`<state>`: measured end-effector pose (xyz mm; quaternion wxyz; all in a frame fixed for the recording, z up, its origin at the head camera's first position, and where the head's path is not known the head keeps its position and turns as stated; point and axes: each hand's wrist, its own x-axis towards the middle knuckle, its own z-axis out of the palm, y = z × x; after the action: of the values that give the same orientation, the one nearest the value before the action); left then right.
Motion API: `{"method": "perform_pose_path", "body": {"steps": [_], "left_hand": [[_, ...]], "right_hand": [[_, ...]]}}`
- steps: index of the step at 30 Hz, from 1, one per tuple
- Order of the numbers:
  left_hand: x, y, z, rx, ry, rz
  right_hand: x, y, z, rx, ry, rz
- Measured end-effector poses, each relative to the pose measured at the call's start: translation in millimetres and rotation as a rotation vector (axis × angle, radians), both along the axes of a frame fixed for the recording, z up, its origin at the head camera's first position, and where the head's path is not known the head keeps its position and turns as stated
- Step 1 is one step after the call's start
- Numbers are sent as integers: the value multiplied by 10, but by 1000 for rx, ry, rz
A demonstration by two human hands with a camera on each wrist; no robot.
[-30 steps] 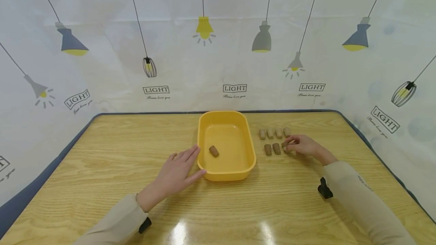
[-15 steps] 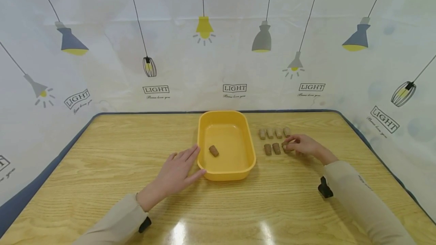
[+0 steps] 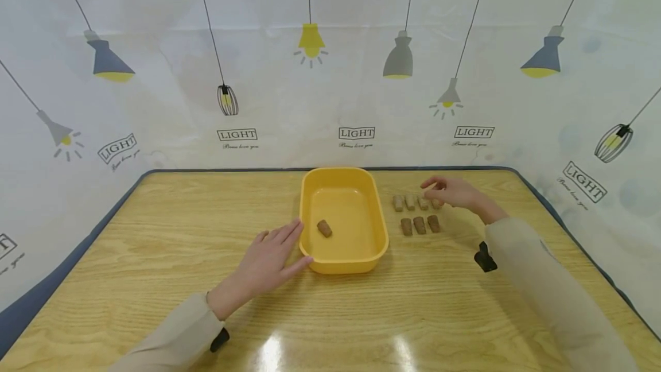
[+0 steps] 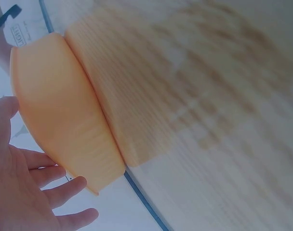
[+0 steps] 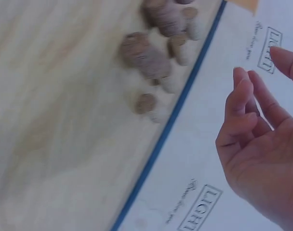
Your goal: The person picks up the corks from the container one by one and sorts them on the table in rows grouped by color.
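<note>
My left hand [image 3: 268, 260] rests its fingers on the left rim of a yellow plastic tub [image 3: 344, 267], thumb near the front corner. One brown tapered cork [image 3: 324, 228] lies inside the tub. To the tub's right, three darker corks [image 3: 419, 224] form a front row, and behind them is a row of lighter corks [image 3: 410, 202]. My right hand [image 3: 454, 193] hovers over the right end of that back row, partly hiding it. In the right wrist view, its loosely bent fingers [image 5: 240, 98] hold nothing, apart from the corks.
A wood-grain table [image 3: 361, 320] carries everything, with a dark blue edge strip at the back. Behind it stands a white backdrop [image 3: 279, 96] printed with lamps and "LIGHT" labels. Black straps [image 3: 485, 257] hang below both sleeves.
My right hand has let go of the rightmost front-row cork and moved up and back over the rear row. That cork now stands fully in view; the left hand stays put.
</note>
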<state>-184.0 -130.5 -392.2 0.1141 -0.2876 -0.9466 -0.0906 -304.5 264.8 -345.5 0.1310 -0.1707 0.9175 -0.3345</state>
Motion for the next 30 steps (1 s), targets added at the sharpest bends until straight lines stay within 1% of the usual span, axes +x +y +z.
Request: {"method": "perform_pose_path", "body": {"steps": [3,5,10,16,18,23,26,30], "left_hand": [[5,-2,8,5,-4,2],[9,-3,12,4,-7,4],[8,-7,13,0,-8,7],[10,-7,16,-4,-10,6],[10,-7,15,-7,-7,5],[5,-11,12,-9,-3,7],[-4,-15,3,-9,-9,7],[-21,-16,-9,-12,-13,6]], "right_hand": [[-62,-147,114,-47,8,65],[-104,-254,170,-74,27,125],[-188,-537,279,-91,48,248],[-258,-896,393,-70,-23,358],[-266,-1025,442,-57,-54,372],[-269,-1322,538,-22,-97,400],[-259,-1476,576,-13,-132,417],[-258,-1635,581,-34,-170,429]]}}
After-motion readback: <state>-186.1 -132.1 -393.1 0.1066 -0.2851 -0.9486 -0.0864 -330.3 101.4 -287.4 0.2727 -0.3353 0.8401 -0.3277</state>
